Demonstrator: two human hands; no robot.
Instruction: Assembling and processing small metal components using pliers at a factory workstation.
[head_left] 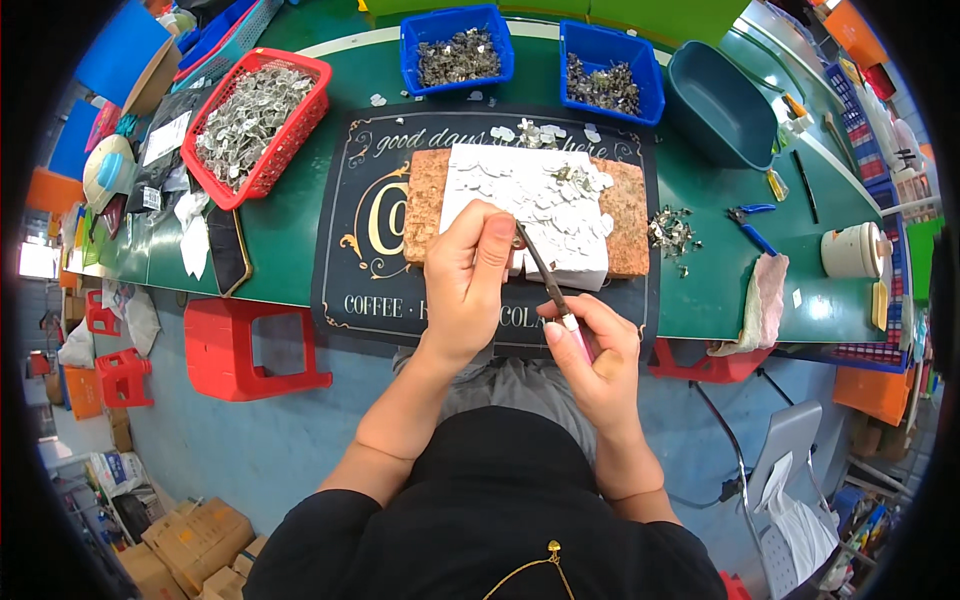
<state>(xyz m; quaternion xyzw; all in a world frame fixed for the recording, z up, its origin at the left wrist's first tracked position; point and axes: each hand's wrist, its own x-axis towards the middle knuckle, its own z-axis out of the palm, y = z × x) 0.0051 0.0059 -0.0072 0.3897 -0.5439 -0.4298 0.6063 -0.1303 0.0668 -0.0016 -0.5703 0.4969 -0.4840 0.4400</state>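
My left hand (470,280) is closed in a pinch above the front of a white block (470,160). Whatever sits between its fingertips is small and mostly hidden. My right hand (600,355) grips a slim dark pointed tool with a pink handle (545,275); its tip meets the left fingertips. On the block lie many small flat pale pieces (575,220), crowded toward its right side. The block rests on a speckled brown slab (628,220), on a black printed mat (345,240).
Small metal parts fill a red basket (322,85) and two blue bins (408,75) (655,100). Right of the mat are loose metal bits (675,232), blue-handled pliers (760,238), a cloth (762,300) and a white jar (852,250). A phone (230,250) lies left.
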